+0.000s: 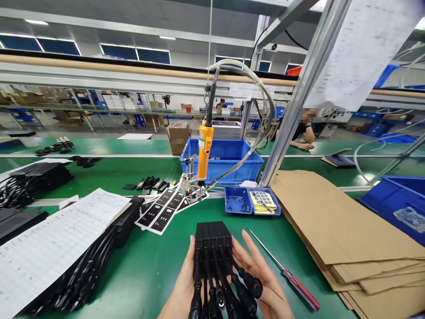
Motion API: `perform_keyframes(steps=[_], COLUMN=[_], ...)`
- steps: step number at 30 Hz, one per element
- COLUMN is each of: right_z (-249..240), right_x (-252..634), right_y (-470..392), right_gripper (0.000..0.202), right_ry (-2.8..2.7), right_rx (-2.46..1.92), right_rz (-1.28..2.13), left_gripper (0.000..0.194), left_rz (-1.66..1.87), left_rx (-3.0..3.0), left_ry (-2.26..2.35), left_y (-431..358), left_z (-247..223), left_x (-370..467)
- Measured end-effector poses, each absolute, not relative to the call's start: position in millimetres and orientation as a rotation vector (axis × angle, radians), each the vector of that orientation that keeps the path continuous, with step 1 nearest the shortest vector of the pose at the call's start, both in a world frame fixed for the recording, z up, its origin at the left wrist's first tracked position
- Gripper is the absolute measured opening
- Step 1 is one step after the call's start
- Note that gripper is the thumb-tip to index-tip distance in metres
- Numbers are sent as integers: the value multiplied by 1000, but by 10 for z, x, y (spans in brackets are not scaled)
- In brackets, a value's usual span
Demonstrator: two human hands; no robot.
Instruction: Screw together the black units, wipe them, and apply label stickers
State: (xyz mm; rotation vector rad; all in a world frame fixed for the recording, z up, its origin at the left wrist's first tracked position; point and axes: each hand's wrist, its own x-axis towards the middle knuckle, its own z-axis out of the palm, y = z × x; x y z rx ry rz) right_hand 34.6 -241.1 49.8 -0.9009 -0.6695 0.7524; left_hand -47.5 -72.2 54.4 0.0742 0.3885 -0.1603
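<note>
A row of several black adapters [213, 237] stands side by side above the green table, with black cables and round connectors hanging toward me. My left hand [184, 283] presses on the left side of the row. My right hand [260, 274] is against the right side, its thumb and fingers partly spread and some cable ends lying over the palm. Right of my right hand, a screwdriver [292, 280] with a red handle lies on the table. Beyond the adapters are black printed label sheets [162, 208] and a hanging orange electric screwdriver [204, 153].
Paper sheets [63, 239] cover more cabled adapters at left. Flat cardboard [332, 212] is stacked at right. Blue trays [237, 201] with small screws and a blue bin [226, 166] stand ahead. A person [303, 133] sits across the table.
</note>
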Motion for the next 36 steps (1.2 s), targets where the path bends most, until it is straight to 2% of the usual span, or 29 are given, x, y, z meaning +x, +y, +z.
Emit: perform_keyframes(steps=[5,9,14,17,24,29,33,36], right_z=[434,356,285,237,195,226,261,372], right_x=[394,480,435,369,383,319,336,358], right_y=[-2433,-2432,-2285,-2197,-2164,-2088,-2138,-2219], right_gripper=[68,55,76,76,63,64,60,53], right_ry=[-623,-463,-540,-595,-273,-154,-363,-602], right_rx=[-984,-1228,-1446,-1506,-1127,-900,-1209,-1630], right_rz=[775,781,764,687,821,945,861,580], left_gripper=[70,69,56,57,65,62,54,39], left_rz=[-121,-72,175,205,188,130,23,85], left_rx=[26,257,606,717,689,488,308,308], left_ry=[494,641,717,663,524,416,316,361], left_y=[-715,-711,-800,-832,-686,-779,-877,-875], left_z=[578,678,637,619,508,273,140,120], left_x=[-444,-427,-433,-472,-603,-582,-591,-621])
